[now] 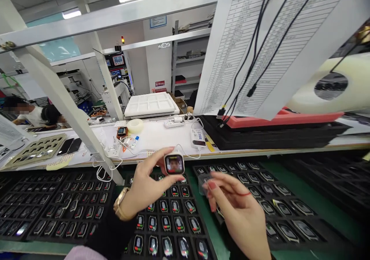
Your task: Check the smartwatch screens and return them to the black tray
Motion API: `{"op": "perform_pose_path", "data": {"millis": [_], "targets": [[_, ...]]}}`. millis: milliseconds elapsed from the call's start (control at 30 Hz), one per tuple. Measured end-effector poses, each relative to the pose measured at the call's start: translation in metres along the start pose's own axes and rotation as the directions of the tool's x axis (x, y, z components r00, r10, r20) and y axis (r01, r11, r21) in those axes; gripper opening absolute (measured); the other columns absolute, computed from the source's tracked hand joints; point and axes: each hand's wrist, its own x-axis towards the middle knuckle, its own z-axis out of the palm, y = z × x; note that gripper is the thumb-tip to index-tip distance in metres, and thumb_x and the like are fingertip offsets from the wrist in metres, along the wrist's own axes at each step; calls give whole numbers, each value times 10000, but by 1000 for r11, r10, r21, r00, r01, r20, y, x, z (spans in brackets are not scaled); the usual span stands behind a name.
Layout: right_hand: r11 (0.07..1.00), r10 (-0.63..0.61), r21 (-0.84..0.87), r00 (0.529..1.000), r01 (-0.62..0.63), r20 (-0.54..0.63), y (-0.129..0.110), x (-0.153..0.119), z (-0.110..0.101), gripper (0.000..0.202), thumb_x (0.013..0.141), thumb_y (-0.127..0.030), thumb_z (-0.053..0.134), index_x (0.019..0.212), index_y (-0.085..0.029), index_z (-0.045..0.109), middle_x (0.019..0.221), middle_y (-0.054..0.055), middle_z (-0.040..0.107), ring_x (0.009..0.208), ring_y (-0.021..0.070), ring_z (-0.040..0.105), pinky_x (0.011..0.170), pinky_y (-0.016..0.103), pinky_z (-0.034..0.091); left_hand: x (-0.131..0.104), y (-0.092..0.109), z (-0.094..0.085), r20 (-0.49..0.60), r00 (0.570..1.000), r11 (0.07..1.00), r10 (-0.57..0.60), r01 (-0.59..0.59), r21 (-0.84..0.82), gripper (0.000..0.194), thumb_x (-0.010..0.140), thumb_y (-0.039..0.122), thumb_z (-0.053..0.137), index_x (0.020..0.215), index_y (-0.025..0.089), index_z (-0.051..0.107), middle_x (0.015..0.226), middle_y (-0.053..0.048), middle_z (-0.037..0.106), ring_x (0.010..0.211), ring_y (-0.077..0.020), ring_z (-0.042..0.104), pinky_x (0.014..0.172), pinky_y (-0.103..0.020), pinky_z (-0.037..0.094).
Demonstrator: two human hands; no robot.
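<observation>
A: Item one, far left?

B: Black moulded tray of small watch units [54,210], rows filled, flat on the green bench mat [306,198].

A: Centre?

B: Second black compartment tray of lit-screen units [170,229]. Above it, the left hand [144,190], gold wristwatch at the wrist, pinches a square white-cased smartwatch body with a glowing red screen [174,164] between thumb and fingertips, screen toward the wearer.

A: Right hand?

B: The right hand [237,210] is half curled; its fingertips seem to hold a small translucent piece, too blurred to identify.

A: Far right?

B: Third black tray of dark-screen units [277,210].

A: Step?

B: Seemingly a screen check. Next, I judge, calls for a steady pinch and aligning the unit with an open pocket.
</observation>
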Motion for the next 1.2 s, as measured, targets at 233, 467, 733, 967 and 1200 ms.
{"op": "perform_pose_path", "data": {"millis": [233,467,733,967,1200], "targets": [[960,-206,-154,961,235,186,-9,10,11,157,956,-292,556,992,-211,685,987,77,609,754,175,604,546,237,502,-40,1,10,78,994,996,-81,78,42,579,703,363,801,1238,305,589,1177,-37,672,998,-212,671,914,-352,570],[974,-167,-57,857,221,488,-17,4,20,226,924,-269,566,1121,-222,667,1065,82,590,846,185,595,590,235,518,-45,0,0,74,992,992,-106,99,83,563,729,337,785,1251,304,578,1165,-36,676,954,-193,678,837,-293,583],[980,-137,-64,873,188,468,-15,-2,25,207,920,-245,594,1107,-224,682,1060,81,608,819,178,612,549,218,512,-50,-1,-3,104,992,990,-72,59,129,551,773,325,748,1285,316,546,1214,-20,654,1023,-184,657,895,-291,557],[994,-103,-27,988,107,115,-19,-9,14,270,930,-242,625,1199,-262,635,877,34,660,562,118,558,446,196,461,-55,0,-2,74,991,981,-108,94,168,566,730,403,770,1248,275,579,1151,-37,680,871,-173,676,793,-285,574],[995,-67,-57,953,87,294,-24,-17,23,92,869,-288,700,845,-201,718,805,55,664,681,172,623,509,214,504,-57,0,1,92,990,982,-104,88,165,509,774,358,741,1246,271,573,1126,-29,684,794,-132,654,719,-235,566]]}}
